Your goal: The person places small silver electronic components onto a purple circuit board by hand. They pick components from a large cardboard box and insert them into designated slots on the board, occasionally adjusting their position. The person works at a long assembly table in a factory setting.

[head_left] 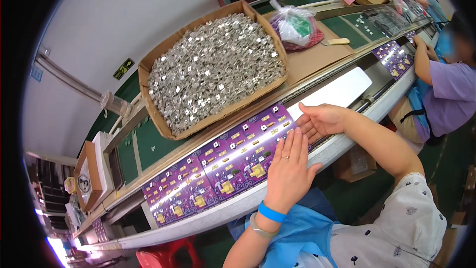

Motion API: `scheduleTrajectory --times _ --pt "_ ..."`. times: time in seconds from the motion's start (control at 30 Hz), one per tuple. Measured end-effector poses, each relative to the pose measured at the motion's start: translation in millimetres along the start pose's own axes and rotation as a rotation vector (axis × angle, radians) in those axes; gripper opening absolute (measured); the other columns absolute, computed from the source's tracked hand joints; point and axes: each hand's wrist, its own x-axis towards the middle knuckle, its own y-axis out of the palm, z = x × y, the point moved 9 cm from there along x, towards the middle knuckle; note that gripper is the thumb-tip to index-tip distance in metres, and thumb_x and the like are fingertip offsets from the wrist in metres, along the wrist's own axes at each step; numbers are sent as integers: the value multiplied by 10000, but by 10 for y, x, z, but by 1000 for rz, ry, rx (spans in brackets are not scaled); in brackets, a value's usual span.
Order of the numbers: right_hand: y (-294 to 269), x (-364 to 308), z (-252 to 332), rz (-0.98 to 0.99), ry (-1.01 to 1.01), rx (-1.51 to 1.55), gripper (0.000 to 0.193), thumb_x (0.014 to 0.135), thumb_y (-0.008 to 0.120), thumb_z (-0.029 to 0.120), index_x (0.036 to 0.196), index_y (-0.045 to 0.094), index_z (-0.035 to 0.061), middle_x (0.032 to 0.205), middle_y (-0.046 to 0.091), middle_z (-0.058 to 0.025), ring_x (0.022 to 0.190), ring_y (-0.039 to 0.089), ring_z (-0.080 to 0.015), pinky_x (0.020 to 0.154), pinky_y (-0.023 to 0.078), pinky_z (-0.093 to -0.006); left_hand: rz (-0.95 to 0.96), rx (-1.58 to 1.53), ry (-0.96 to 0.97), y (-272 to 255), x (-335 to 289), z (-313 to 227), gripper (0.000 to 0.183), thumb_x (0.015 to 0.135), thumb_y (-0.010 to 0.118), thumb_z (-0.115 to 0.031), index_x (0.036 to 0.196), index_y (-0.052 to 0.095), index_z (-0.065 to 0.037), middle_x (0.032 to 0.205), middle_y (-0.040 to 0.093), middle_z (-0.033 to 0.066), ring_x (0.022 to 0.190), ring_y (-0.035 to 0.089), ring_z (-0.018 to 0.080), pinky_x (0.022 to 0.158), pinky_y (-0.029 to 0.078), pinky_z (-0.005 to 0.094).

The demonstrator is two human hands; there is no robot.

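A purple printed circuit board panel (233,141) lies on the conveyor line in front of me, dotted with small gold and white parts. Against its right end rests my left hand (289,166), fingers stretched out, with a ring on one finger and a blue band at the wrist. My right hand (325,120) is just beyond it, fingers loosely extended and thumb raised, near the same end of the panel. Neither hand grips anything visible. Beneath and beyond the right hand is a smooth white sheet (342,91). A second purple panel (171,188) adjoins on the left.
A large cardboard box (148,94) full of small shiny metal pieces stands behind the line. Beyond it sit a plastic bag (297,27) and a wooden-handled tool (338,41). To the right, a co-worker in a purple top (448,87) works by another purple board (393,59).
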Motion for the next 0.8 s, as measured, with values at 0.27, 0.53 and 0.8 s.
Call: scheduleTrajectory --times 0.27,0.53,0.8 --pt "-4 181 -80 34 112 139 712 1044 324 592 1302 566 -26 1274 645 -172 1153 640 -284 983 519 -439 -59 -71 34 -96 -69 -57 689 861 709 -381 1415 516 -20 1519 426 211 1431 375 372 1166 314 511" --pt "385 309 -28 144 150 201 600 1075 319 493 1429 488 40 1398 582 -140 1276 573 -272 1082 454 -474 -138 21 -166 -434 -464 227 677 898 661 -395 1391 515 46 1480 468 232 1427 377 419 1167 274 568" --pt "598 473 -109 413 241 446 516 1060 394 349 1390 503 -33 1381 584 -203 1226 610 -289 1077 474 -456 -51 129 -261 -359 -480 436 516 1009 469 -294 1386 522 55 1444 525 192 1434 385 385 1204 144 596"
